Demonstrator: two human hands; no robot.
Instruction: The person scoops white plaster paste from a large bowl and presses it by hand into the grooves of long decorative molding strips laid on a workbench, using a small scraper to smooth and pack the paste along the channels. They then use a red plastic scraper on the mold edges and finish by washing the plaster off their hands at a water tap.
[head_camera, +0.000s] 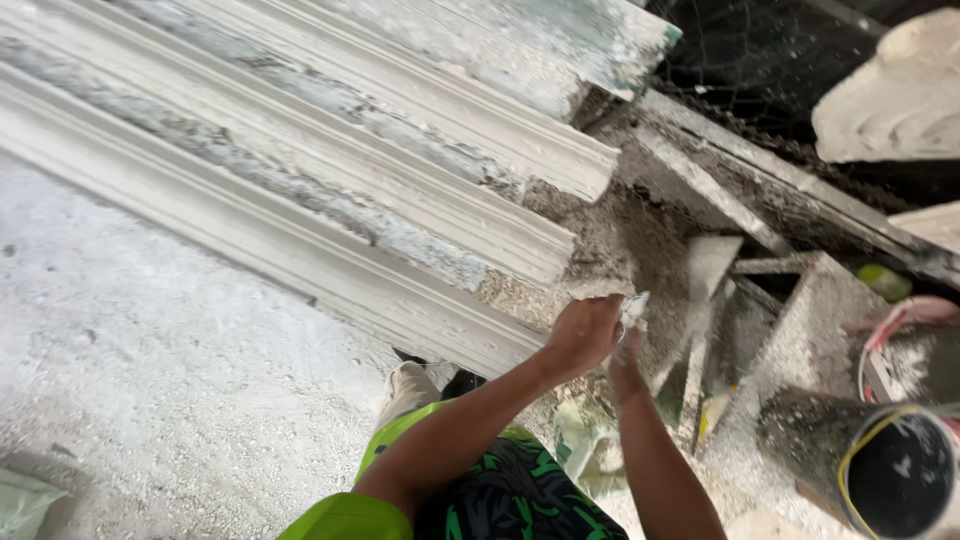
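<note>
My left hand (585, 335) is closed around a small whitish lump (634, 309) that looks like plaster. It is held out just past the cut ends of the long white plaster cornice mouldings (400, 200). My right hand (625, 370) sits right below and beside the left one with its fingers curled, close to the same lump; whether it touches the lump is hidden. Beneath my arms I see my green and black shorts (500, 485) and one dusty shoe (405, 385).
Several mouldings lie stacked diagonally across the upper left. A black bucket (900, 475) with a yellow rim stands at the lower right, a pink basin (905, 315) behind it. Plaster-crusted boards (700, 290), wire mesh (760, 60) and a white plaster ornament (895, 95) fill the right. The floor (150, 380) is dusty white.
</note>
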